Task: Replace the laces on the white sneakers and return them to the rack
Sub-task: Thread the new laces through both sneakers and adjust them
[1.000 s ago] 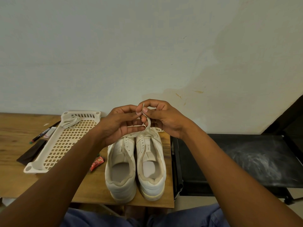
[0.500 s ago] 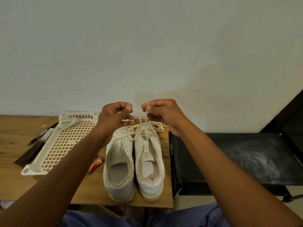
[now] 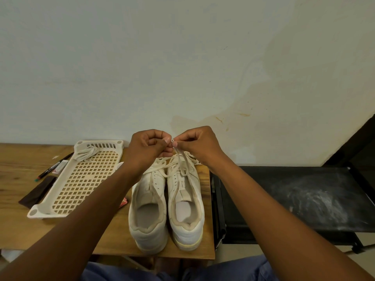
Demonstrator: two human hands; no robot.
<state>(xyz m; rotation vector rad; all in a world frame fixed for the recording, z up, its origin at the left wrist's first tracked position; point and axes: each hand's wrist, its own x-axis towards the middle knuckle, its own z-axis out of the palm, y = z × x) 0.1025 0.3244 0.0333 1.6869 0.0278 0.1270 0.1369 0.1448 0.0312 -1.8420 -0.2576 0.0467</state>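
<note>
Two white sneakers stand side by side on the wooden table, heels toward me: the left sneaker (image 3: 149, 211) and the right sneaker (image 3: 185, 205). A cream lace (image 3: 180, 159) rises from the right sneaker's front eyelets. My left hand (image 3: 147, 149) and my right hand (image 3: 197, 144) meet above the toes, fingers curled, each pinching the lace near its tip. More lace lies loose across both toes. A white perforated rack (image 3: 81, 179) lies flat at the left, with a bundled lace (image 3: 86, 154) at its far end.
Left of the rack lie a marker pen (image 3: 53, 166), a small white piece and a dark brown strip (image 3: 38, 192). A red wrapper (image 3: 123, 202) peeks out by my left forearm. A black stand (image 3: 294, 199) adjoins the wooden table (image 3: 18, 226) on the right. A wall is close behind.
My hands drew apart half a second ago, stretching the lace, and have come back together above the toes, pinching the lace tip between them.
</note>
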